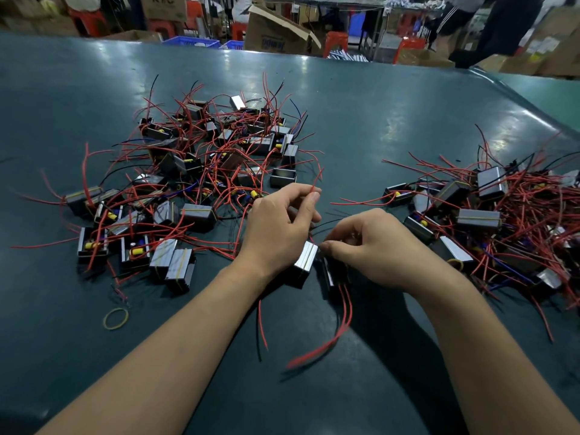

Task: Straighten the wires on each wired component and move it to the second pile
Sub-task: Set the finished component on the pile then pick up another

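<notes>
Head view: left hand (276, 224) pinches a red wire (315, 180); right hand (373, 246) grips a small box (329, 271) beside another box (303, 262) mid-worktop (376, 120), between the left pile (204, 158) and right pile (502, 215).

Table top (376, 127): smooth dark green sheet, glossy, mirroring ceiling lights.
Component housings (478, 217): black plastic with shiny, metallic-looking silver faces.
Wires (317, 353): red, black and blue insulation, smooth.
Rubber band (116, 318): matt yellowish rubber.
Cardboard box (276, 29): brown, matt.
</notes>
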